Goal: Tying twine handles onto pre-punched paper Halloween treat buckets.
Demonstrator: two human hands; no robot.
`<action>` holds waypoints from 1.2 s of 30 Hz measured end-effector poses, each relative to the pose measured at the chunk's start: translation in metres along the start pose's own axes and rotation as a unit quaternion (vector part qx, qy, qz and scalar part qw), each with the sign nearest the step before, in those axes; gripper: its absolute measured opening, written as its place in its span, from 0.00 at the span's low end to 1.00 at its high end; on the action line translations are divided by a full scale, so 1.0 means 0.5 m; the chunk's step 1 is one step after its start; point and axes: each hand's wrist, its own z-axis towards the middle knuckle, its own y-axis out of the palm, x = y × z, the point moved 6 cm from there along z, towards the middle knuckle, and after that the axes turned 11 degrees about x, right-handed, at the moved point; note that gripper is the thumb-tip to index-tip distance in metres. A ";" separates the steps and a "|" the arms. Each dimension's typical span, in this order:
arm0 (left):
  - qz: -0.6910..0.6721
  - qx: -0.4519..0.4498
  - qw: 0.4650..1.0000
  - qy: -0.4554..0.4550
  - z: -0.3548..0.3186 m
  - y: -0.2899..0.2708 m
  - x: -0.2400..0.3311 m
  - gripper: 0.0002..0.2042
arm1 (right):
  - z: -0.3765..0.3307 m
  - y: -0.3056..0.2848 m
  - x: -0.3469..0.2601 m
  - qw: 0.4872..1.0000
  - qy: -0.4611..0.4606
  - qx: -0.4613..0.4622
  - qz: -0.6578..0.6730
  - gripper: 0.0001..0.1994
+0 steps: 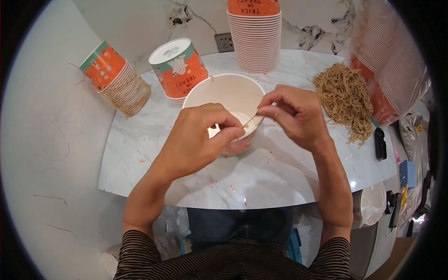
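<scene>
A white-lined paper bucket (224, 88) stands in front of me on the marble-look table, its opening facing up and toward me. My left hand (198, 135) is closed at the near side of its rim, thumb and forefinger pinched on the end of a thin tan cord (251, 119). Past the right side of the rim, my right hand (296, 114) pinches the same cord, which runs short between the two hands. Fingers hide part of the cord and the bucket's near rim. Orange and green printing shows low on the bucket's outer wall.
Upside-down bucket stacks stand at the left (122, 81), the back left (179, 67) and the back (256, 42). At the right lie a heap of tan cords (345, 95), plastic-wrapped buckets (399, 79) and a black tool (380, 143). Small orange paper dots dot the tabletop (289, 182).
</scene>
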 end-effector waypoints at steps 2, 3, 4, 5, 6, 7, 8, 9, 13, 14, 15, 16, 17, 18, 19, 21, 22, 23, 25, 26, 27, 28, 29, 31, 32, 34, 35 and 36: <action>0.010 0.014 0.999 0.037 -0.014 -0.003 0.003 0.02 | 0.003 -0.009 0.008 0.999 0.003 0.030 0.010 0.04; 0.030 0.039 0.997 0.064 -0.021 -0.007 0.005 0.03 | 0.004 -0.008 0.010 1.000 -0.002 0.029 0.003 0.04; 0.050 0.064 0.993 0.091 -0.027 -0.011 0.007 0.04 | 0.004 -0.008 0.010 1.000 -0.007 0.028 -0.005 0.03; 0.050 0.065 0.992 0.091 -0.033 -0.008 0.005 0.04 | 0.004 -0.003 0.007 1.000 -0.007 0.020 -0.020 0.04; 0.090 0.091 0.983 0.133 -0.040 -0.007 0.011 0.06 | 0.006 -0.005 0.005 1.000 -0.007 0.019 -0.020 0.04; 0.128 0.117 0.969 0.175 -0.045 -0.006 0.016 0.09 | 0.007 -0.007 0.007 1.000 0.004 0.001 -0.030 0.05; 0.130 0.119 0.969 0.175 -0.048 -0.004 0.010 0.09 | 0.008 -0.008 0.010 0.999 0.014 -0.017 -0.039 0.06; 0.136 0.130 0.964 0.188 -0.051 -0.002 0.005 0.10 | 0.007 -0.011 0.012 0.999 0.012 -0.018 -0.037 0.06; 0.155 0.181 0.940 0.245 -0.063 -0.003 -0.017 0.13 | -0.003 -0.003 0.011 0.990 0.034 -0.133 -0.041 0.08; 0.154 0.182 0.940 0.245 -0.063 -0.002 -0.023 0.13 | -0.008 0.002 0.004 0.987 0.015 -0.152 -0.049 0.08; 0.152 0.192 0.934 0.259 -0.065 -0.003 -0.025 0.13 | -0.012 0.008 -0.003 0.984 -0.004 -0.171 -0.056 0.08; 0.151 0.201 0.928 0.274 -0.067 -0.006 -0.027 0.13 | -0.015 0.020 -0.002 0.982 -0.019 -0.172 -0.081 0.07; 0.149 0.203 0.928 0.273 -0.067 -0.006 -0.030 0.13 | -0.022 0.035 0.002 0.982 -0.022 -0.170 -0.084 0.07; 0.132 0.194 0.935 0.268 -0.066 -0.005 -0.035 0.13 | -0.031 0.049 0.009 0.982 -0.027 -0.169 -0.087 0.07; 0.114 0.186 0.940 0.262 -0.064 -0.005 -0.038 0.12 | -0.042 0.061 0.019 0.976 -0.021 -0.174 -0.126 0.06; 0.112 0.185 0.940 0.263 -0.061 -0.005 -0.040 0.12 | -0.057 0.079 0.037 0.976 -0.007 -0.167 -0.139 0.06; 0.110 0.181 0.941 0.264 -0.060 -0.005 -0.041 0.12 | -0.059 0.085 0.047 0.976 0.009 -0.158 -0.150 0.06; 0.112 0.182 0.941 0.264 -0.061 -0.006 -0.043 0.12 | -0.062 0.093 0.052 0.976 0.008 -0.158 -0.148 0.06; 0.119 0.183 0.945 0.244 -0.061 -0.006 -0.051 0.12 | -0.063 0.098 0.058 0.981 0.010 -0.130 -0.142 0.06; 0.120 0.183 0.945 0.244 -0.060 -0.006 -0.051 0.12 | -0.066 0.102 0.061 0.981 0.010 -0.130 -0.142 0.06; 0.119 0.182 0.945 0.245 -0.060 -0.006 -0.050 0.13 | -0.071 0.105 0.062 0.982 0.011 -0.130 -0.135 0.06; 0.118 0.181 0.945 0.245 -0.058 -0.005 -0.048 0.14 | -0.074 0.107 0.061 0.983 0.011 -0.131 -0.130 0.06; 0.119 0.180 0.945 0.246 -0.058 -0.007 -0.045 0.14 | -0.076 0.109 0.059 0.983 0.011 -0.130 -0.129 0.06; 0.143 0.161 0.938 0.273 -0.059 -0.003 -0.032 0.17 | -0.077 0.107 0.052 0.987 0.003 -0.116 -0.106 0.07; 0.144 0.163 0.937 0.273 -0.058 -0.002 -0.032 0.17 | -0.080 0.106 0.053 0.987 0.001 -0.116 -0.107 0.07; 0.143 0.164 0.931 0.293 -0.058 0.006 -0.032 0.19 | -0.089 0.104 0.047 0.990 -0.041 -0.106 -0.079 0.07; 0.148 0.169 0.930 0.292 -0.058 0.007 -0.032 0.19 | -0.092 0.108 0.043 0.990 -0.047 -0.108 -0.075 0.07; 0.131 0.167 0.934 0.288 -0.058 0.009 -0.033 0.17 | -0.100 0.114 0.035 0.986 -0.062 -0.119 -0.095 0.07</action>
